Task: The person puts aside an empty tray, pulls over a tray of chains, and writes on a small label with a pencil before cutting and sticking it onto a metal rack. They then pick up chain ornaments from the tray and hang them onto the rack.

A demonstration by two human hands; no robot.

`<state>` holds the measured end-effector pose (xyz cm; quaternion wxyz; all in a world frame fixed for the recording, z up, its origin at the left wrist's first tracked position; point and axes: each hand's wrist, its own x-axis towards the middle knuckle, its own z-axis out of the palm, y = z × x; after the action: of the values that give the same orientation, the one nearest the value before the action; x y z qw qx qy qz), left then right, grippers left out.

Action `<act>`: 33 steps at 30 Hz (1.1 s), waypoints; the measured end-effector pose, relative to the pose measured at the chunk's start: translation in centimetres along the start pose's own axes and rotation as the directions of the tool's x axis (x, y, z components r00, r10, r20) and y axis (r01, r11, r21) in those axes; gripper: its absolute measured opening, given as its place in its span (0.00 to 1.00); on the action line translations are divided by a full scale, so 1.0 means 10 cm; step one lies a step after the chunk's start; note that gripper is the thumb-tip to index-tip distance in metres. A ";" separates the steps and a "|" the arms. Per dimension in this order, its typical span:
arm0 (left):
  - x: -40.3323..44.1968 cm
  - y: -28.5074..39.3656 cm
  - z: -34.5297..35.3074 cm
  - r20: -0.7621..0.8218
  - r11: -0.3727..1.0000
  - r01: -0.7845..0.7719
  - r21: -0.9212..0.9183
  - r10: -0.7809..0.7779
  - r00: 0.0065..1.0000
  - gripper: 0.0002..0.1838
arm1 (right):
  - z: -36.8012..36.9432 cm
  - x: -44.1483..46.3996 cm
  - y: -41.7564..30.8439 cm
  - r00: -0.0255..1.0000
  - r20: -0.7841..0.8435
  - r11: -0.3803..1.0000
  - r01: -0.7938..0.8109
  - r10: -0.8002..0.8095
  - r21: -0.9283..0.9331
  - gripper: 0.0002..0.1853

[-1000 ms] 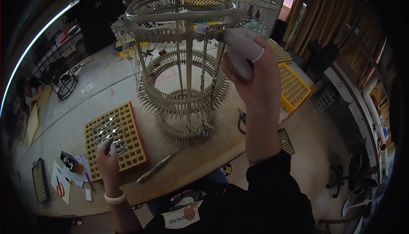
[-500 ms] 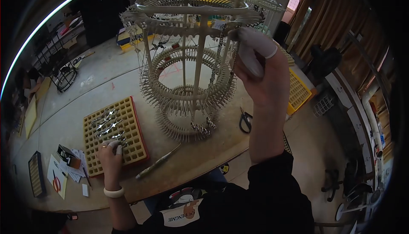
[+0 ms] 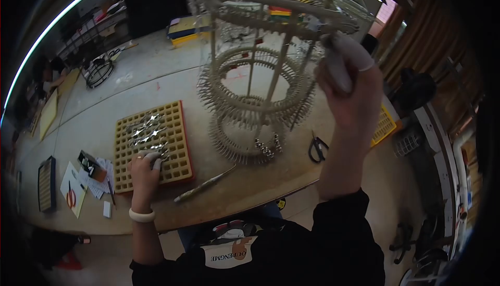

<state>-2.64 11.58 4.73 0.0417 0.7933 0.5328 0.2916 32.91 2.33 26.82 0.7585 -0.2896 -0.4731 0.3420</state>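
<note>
My left hand (image 3: 145,174), with covered fingertips, rests on the yellow compartment tray (image 3: 179,169). Its thumb and index finger come together at the near end of silver star-linked chains (image 3: 148,131) lying across the tray. My right hand (image 3: 350,80), with pale covers on thumb and index finger, is raised to the upper right side of a tiered hook rack (image 3: 276,77). Those fingers are closed beside the top ring; what they pinch is blurred and too small to make out. Silver chain pieces (image 3: 266,148) hang from the rack's lowest ring.
A long pointed tool (image 3: 204,184) lies on the table near its front edge. Black scissors (image 3: 317,148) are right of the rack. Papers, red-handled scissors (image 3: 71,196) and a dark tray (image 3: 47,184) sit at left. A yellow basket (image 3: 384,124) stands at right.
The whole view has shifted, so the table, rack and tray appear farther right and mostly higher. Both hands stay at about the same places on the tray and the rack.
</note>
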 end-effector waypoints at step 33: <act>0.30 0.54 -0.50 0.404 0.408 0.384 -0.829 -0.040 0.914 0.07 | 0.55 -1.22 1.24 0.780 0.219 0.809 -0.546 0.586 -0.218 0.08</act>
<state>0.03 10.66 12.16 0.5780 0.6097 0.3796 0.3873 21.00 0.69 13.14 0.5242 -0.4211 -0.4880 0.5565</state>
